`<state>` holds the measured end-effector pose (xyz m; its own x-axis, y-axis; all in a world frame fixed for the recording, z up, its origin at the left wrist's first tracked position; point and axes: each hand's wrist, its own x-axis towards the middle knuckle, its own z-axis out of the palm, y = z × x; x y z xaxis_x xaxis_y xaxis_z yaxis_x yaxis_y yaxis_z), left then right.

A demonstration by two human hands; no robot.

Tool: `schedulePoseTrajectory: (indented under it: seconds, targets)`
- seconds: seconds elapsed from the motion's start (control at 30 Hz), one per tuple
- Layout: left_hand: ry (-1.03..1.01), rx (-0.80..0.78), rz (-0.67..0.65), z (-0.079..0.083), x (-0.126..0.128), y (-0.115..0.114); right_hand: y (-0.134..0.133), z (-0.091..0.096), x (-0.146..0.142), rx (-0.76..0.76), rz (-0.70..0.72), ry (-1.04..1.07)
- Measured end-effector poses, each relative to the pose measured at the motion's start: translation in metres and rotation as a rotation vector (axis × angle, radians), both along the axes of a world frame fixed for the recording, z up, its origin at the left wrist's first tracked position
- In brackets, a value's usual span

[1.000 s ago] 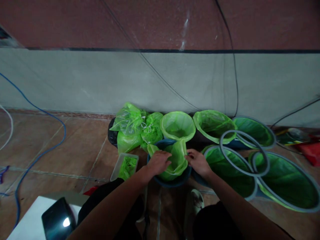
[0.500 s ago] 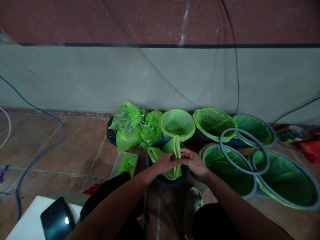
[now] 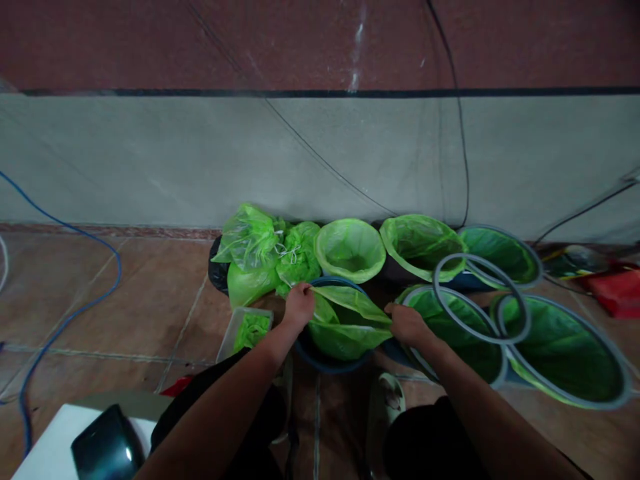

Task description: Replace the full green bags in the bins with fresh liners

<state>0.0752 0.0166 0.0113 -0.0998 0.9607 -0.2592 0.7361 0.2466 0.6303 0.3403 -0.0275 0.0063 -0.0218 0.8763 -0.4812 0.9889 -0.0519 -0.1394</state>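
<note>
Left hand (image 3: 301, 305) and right hand (image 3: 412, 327): grips pinching opposite edges of green liner (image 3: 345, 340), which is sagging into blue bin (image 3: 330, 365). Overpulling is risking torn film; gray-rimmed bin (image 3: 503, 369) right of blue bin is risking a snag.

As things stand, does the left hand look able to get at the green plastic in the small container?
Probably yes: the green plastic lies in an open container near the left hand, though that hand grips the green bag and a dark-clothed leg partly hides the container.
</note>
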Motion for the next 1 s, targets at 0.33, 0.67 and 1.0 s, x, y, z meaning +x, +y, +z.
schedulePoseTrajectory:
  seconds: [0.33, 0.67, 1.0]
  targets:
    - [-0.067, 0.226, -0.511, 0.019, 0.029, -0.03, -0.008, 0.014, -0.073, 0.414, 0.165, 0.38]
    - [0.349, 0.036, -0.674, 0.018, 0.013, -0.031, 0.004, 0.023, -0.048, 0.286, -0.073, 0.25]
    - [0.489, 0.009, -0.453, 0.031, -0.014, -0.008, 0.002, 0.012, -0.008, -0.094, 0.012, -0.062]
